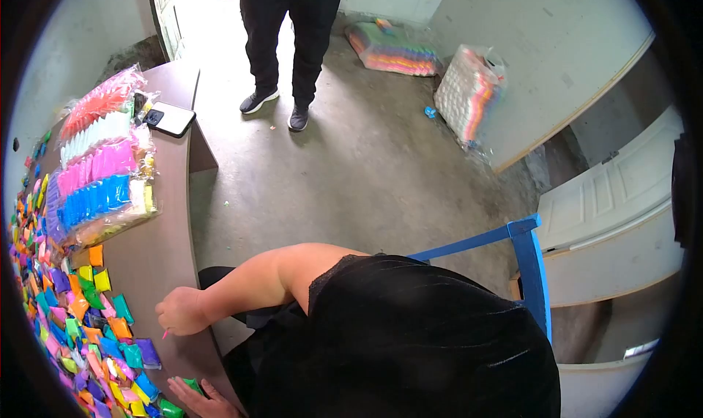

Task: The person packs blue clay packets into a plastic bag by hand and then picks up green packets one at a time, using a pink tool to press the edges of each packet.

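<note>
My right hand [181,312] is closed above the table's near edge, its fingers curled together. A small pink thing [166,334] pokes out below the fingers; most of it is hidden, so its kind does not show. Lower in the view, my left hand [201,401] lies on the table with its fingers stretched out. A green packet [192,384] is right beside it, partly covered by the hand. Many small coloured packets [88,323] are spread over the table to the left of both hands. A purple packet [148,353] lies between the hands and the pile.
Clear bags of packets in coloured rows [95,191] stand on the table [172,198], near a phone [170,118]. A person in black trousers [289,37] stands beyond. More bags [392,48] lie on the floor. A blue chair [529,264] is behind me.
</note>
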{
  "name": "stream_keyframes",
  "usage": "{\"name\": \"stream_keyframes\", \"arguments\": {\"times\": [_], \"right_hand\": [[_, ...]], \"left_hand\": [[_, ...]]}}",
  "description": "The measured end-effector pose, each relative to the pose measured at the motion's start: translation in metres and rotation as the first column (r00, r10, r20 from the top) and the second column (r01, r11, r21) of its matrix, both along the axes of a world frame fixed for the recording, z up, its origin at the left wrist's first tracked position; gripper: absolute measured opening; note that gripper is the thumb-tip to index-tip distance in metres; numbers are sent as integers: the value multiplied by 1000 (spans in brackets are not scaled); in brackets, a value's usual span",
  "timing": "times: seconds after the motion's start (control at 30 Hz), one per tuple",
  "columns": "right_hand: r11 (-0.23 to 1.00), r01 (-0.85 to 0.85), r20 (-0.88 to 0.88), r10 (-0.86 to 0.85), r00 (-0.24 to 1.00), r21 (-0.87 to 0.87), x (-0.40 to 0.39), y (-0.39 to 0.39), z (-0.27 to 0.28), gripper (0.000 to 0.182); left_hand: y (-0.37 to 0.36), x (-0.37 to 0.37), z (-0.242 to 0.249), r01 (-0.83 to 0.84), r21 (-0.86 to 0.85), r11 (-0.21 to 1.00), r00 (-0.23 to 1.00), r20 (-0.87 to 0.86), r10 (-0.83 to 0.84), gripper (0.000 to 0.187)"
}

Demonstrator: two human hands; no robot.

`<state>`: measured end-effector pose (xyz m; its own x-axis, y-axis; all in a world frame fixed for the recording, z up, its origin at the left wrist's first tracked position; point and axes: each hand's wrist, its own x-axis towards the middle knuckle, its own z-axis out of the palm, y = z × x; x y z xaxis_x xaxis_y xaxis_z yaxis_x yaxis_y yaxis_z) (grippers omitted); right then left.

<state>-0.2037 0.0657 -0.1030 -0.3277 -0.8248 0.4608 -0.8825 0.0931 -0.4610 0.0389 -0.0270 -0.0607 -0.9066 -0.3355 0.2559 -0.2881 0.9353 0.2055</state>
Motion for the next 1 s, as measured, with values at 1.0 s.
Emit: {"name": "stream_keyframes", "arguments": {"times": [1.0], "right_hand": [[988,-32,149,10,989,149,-1,10,24,25]], "left_hand": [[15,9,9,42,-209,977,996,-67,-57,46]]}}
